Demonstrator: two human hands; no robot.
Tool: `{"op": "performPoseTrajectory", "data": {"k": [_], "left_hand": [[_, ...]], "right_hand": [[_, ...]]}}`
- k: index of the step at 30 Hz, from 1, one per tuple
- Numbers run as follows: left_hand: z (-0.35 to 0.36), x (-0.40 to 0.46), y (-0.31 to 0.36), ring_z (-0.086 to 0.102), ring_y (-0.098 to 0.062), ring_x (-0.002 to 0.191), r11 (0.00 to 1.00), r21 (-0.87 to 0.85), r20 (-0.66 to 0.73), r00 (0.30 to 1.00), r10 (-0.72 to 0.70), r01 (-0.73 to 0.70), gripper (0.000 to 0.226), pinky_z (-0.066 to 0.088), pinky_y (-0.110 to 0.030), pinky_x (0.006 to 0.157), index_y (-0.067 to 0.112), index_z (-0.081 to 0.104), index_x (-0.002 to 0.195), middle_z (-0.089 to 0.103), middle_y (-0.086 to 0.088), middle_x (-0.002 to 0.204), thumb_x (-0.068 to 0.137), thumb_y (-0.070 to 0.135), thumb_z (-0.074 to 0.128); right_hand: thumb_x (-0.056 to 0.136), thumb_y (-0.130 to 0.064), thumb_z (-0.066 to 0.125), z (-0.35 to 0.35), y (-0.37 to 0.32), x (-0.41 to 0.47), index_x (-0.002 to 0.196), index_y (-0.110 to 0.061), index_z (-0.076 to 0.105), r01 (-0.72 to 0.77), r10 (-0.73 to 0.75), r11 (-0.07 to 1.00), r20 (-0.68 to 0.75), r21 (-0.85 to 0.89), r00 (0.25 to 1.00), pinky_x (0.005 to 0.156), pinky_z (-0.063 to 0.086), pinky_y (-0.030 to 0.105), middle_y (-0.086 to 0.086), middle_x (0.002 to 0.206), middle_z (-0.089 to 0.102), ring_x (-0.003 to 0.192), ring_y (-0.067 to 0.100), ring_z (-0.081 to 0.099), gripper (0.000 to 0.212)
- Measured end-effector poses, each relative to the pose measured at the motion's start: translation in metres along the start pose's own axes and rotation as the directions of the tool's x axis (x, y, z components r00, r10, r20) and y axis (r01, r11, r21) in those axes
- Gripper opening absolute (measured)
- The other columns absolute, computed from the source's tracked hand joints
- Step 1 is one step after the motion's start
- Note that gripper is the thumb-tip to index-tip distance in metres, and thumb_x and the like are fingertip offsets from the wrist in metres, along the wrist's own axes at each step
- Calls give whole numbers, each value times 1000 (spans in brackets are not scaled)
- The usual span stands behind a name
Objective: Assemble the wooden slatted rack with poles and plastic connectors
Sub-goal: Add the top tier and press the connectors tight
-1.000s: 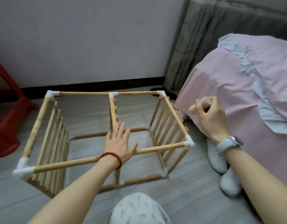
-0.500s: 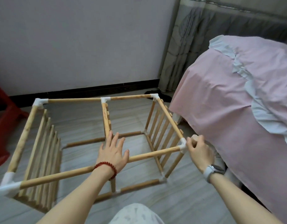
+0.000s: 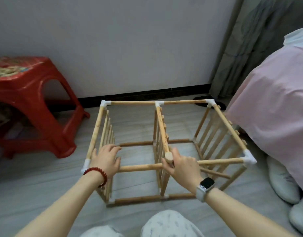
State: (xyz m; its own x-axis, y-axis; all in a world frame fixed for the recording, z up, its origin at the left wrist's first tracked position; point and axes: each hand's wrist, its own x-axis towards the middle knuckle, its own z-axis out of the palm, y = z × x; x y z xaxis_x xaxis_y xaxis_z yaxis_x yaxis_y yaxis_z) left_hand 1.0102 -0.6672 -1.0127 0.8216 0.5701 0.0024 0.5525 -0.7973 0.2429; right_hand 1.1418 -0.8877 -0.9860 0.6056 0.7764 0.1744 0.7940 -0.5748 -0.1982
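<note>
Nearest of all, two knees in pale patterned trousers (image 3: 166,224) poke into view, and the forearms reach out over them toward the wooden rack (image 3: 164,147) standing on the grey floor (image 3: 36,194).

The right hand (image 3: 183,165), with a smartwatch (image 3: 205,187) on its wrist, sits at the middle of the near top rail. Its fingers are curled round a short wooden peg (image 3: 169,157) whose round cut end faces up, right where the centre slatted divider meets the near top pole (image 3: 140,167). It pinches the peg snugly; how much of it also wraps the pole I cannot tell.

To the left of that hand, the left hand (image 3: 106,159), with a red bead bracelet (image 3: 96,173), rests on the near left top corner, fingers spread and only lightly bent over the white plastic connector (image 3: 86,164), gripping nothing that I can see.

Right of the right hand, the near top pole runs out to another white corner connector (image 3: 249,158). Beyond both hands, the far top rail carries a white tee connector (image 3: 158,103) at the divider.

Further out: a red plastic stool (image 3: 36,103) off to the left, a pink-covered bed (image 3: 273,103) to the right with white slippers (image 3: 284,183) beneath it, and a grey curtain (image 3: 236,48) in the corner.
</note>
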Motion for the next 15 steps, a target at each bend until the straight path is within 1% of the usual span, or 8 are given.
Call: {"op": "performPoseTrajectory", "data": {"k": [2, 4, 5, 7, 9, 11, 13, 15], "left_hand": [[-2, -11, -17, 27, -14, 135, 998, 35, -84, 995, -49, 52, 40, 11, -48, 113, 24, 47, 131, 40, 4, 139, 91, 25, 46], [-1, -18, -25, 16, -16, 141, 992, 47, -133, 985, -112, 119, 44, 5, -50, 113, 22, 41, 136, 29, 0, 149, 93, 27, 44], [1, -22, -29, 9, -17, 143, 988, 32, -148, 979, -143, 149, 47, 3, -50, 113, 21, 36, 140, 21, -1, 153, 94, 30, 42], [3, -29, -38, -1, -16, 144, 980, -32, -129, 971, -200, 198, 56, 0, -50, 114, 19, 21, 147, 7, 1, 157, 96, 37, 36], [8, -36, -47, -6, -13, 144, 976, -79, -55, 977, -207, 202, 64, -1, -49, 115, 20, 6, 150, -1, 4, 158, 96, 46, 30], [10, -43, -62, -8, -10, 144, 978, -122, -3, 985, -172, 171, 67, -3, -48, 115, 24, 1, 150, -3, 9, 157, 95, 53, 28], [9, -52, -75, -7, -11, 144, 973, -177, 21, 989, -145, 146, 69, 0, -47, 115, 27, 3, 149, 2, 11, 157, 93, 56, 31], [10, -60, -84, -4, -12, 144, 971, -204, 41, 992, -118, 124, 71, 5, -46, 116, 29, 1, 149, 6, 10, 157, 92, 56, 36]], "right_hand": [[93, -50, 39, -2, -3, 14, 98, -13, 50, 65, -71, 997, -155, -42, 985, 47, 44, 31, -2, 62, 60, 52, 20, 60, 38], [91, -45, 43, -16, -3, 29, 82, -18, 44, 179, -104, 973, -414, 146, 904, 34, 35, 15, -10, 47, 45, 34, 5, 45, 28], [91, -43, 44, -21, -4, 33, 81, -23, 38, 182, -65, 958, -452, 221, 890, 31, 33, 14, -14, 46, 38, 33, -1, 38, 23], [94, -45, 42, -11, -7, 22, 85, -28, 31, 25, 15, 983, -213, 182, 977, 36, 32, 15, -14, 53, 41, 43, 1, 48, 23], [94, -50, 38, 4, -5, 10, 92, -25, 34, -48, 55, 995, 80, -89, 995, 46, 32, 20, -11, 63, 46, 61, 14, 61, 25], [94, -52, 36, -3, -17, 27, 94, -22, 39, 51, -45, 997, 95, -65, 994, 51, 35, 22, -11, 66, 48, 65, 13, 59, 29], [93, -53, 38, -20, -53, 49, 89, -22, 40, 129, -147, 979, 109, 156, 983, 53, 41, 23, -9, 68, 52, 62, 10, 55, 31], [92, -53, 40, -32, -96, 71, 89, -18, 42, 197, -219, 918, 27, 344, 975, 57, 47, 32, -3, 72, 58, 64, 17, 57, 35]]}}
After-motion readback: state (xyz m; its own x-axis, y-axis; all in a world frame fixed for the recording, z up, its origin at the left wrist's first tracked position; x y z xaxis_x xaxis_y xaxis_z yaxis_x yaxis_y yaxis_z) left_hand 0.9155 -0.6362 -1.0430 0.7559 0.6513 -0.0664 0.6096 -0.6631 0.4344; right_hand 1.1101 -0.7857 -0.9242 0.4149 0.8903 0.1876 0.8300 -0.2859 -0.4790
